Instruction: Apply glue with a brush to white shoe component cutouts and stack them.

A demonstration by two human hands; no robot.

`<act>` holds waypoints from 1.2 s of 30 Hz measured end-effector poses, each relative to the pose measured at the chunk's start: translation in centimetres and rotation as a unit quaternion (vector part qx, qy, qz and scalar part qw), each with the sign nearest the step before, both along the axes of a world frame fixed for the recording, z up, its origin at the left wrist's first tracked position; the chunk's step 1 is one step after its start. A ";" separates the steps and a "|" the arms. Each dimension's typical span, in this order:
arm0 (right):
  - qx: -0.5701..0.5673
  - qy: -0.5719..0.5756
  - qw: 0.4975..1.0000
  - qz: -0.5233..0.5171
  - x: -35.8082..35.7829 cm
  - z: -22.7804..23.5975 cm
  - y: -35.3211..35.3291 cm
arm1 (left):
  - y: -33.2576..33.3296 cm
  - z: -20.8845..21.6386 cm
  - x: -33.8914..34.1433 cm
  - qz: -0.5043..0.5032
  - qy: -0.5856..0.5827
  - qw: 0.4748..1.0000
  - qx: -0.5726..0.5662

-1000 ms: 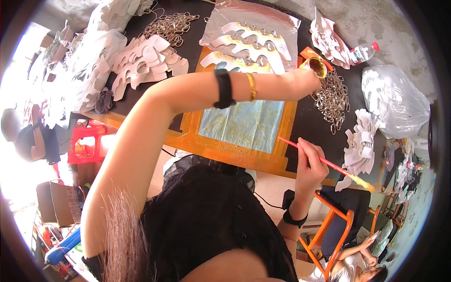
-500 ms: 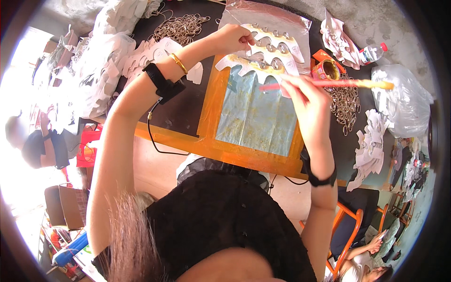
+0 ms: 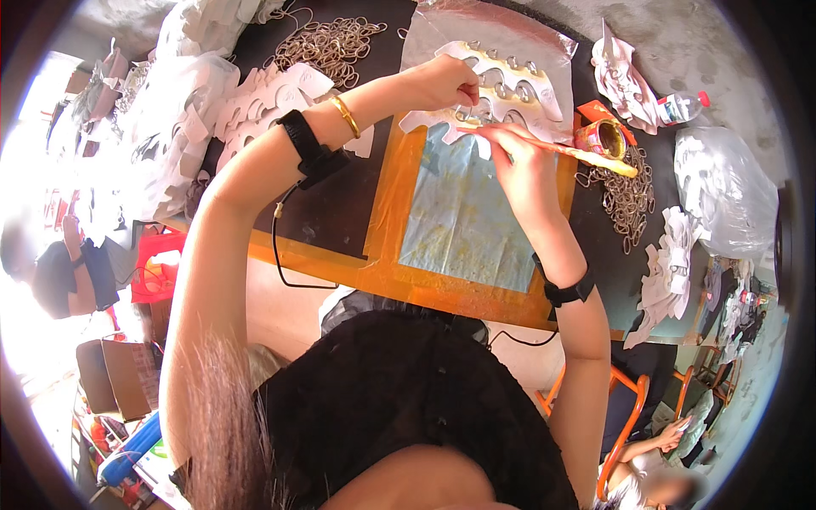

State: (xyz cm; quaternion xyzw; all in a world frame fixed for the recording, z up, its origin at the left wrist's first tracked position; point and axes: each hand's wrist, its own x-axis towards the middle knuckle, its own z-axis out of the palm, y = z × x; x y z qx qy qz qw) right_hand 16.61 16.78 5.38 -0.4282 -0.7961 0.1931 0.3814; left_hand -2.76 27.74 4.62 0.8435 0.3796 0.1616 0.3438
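Note:
My left hand (image 3: 453, 82) is closed, fingertips pressed together just above the nearest white scalloped strip (image 3: 419, 121); anything pinched there is hidden. Between the fingers of my right hand (image 3: 525, 168) lies a slim brush (image 3: 565, 150), its yellow-coated end pointing right and its reddish end at the strip's near edge, close to my left hand. Metal loops (image 3: 500, 90) sit along the scalloped strips, which carry yellowish smears. These strips rest on a silvery sheet (image 3: 552, 51), the nearest one overlapping a pale blue sheet (image 3: 463, 221) bordered with orange tape.
Right of the strips stands an open tin (image 3: 602, 138) with yellow smears, beside a heap of metal loops (image 3: 629, 200). Another loop heap (image 3: 330, 49) and white cut pieces (image 3: 270, 100) lie left. A bottle (image 3: 682, 109) and clear plastic bag (image 3: 727, 191) are far right.
My right hand has moved in toward my left, bringing the brush's reddish end up to the nearest strip. My left hand has shifted slightly right and nearer. The whole view has shifted a little.

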 end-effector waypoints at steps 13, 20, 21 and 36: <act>0.015 -0.013 1.000 -0.009 0.2 -0.2 -0.5 | -0.1 -2.0 0.9 0.037 0.016 0.998 0.039; 0.028 -0.015 0.999 -0.007 0.2 -0.5 -0.4 | 0.6 -3.4 0.9 0.033 0.004 0.998 0.051; 0.029 -0.015 0.999 -0.007 0.2 -0.5 -0.4 | 0.6 -3.4 0.9 0.032 0.004 0.998 0.051; 0.032 -0.028 0.999 -0.022 0.6 -1.0 -1.0 | -0.9 -1.7 1.0 0.067 -0.019 0.988 0.137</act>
